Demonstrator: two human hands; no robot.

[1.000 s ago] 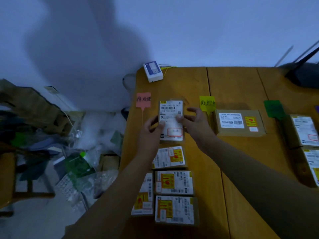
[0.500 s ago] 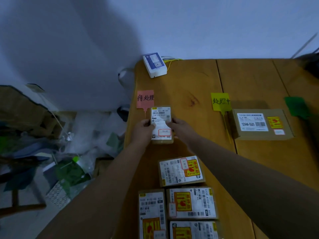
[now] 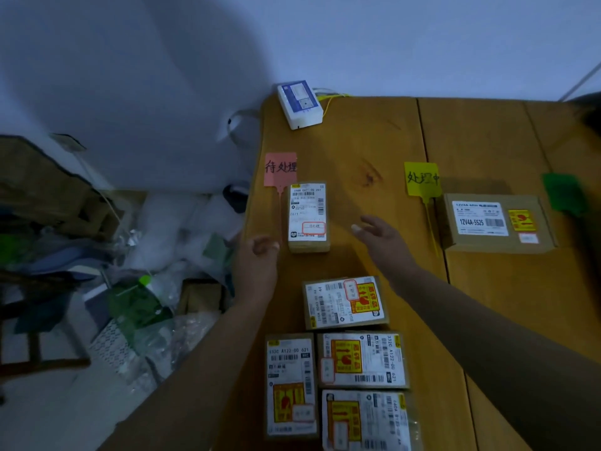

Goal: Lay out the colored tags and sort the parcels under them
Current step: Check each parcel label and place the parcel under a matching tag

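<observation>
- 6 o'clock, nearest: four parcels (image 3: 346,302) bunched together, under no tag; I'd call these the work left
- left hand (image 3: 258,265) at 8 o'clock of the small parcel (image 3: 308,216), fingers loosely curled, empty, just beside it
- right hand (image 3: 382,242) at 3 o'clock of it, fingers straight and spread, empty, apart from it
- small parcel lies flat at 5 o'clock of the pink tag (image 3: 280,169); looks placed
- box (image 3: 496,222) at 4 o'clock of the yellow tag (image 3: 421,178); looks placed
- green tag (image 3: 564,193) far right, blurred; nothing seen under it
- room: bare table (image 3: 357,151) between pink and yellow columns; left edge runs close by the pink column, thin margin, floor clutter below
- white device (image 3: 300,104) at 12 o'clock, well apart from the columns
</observation>
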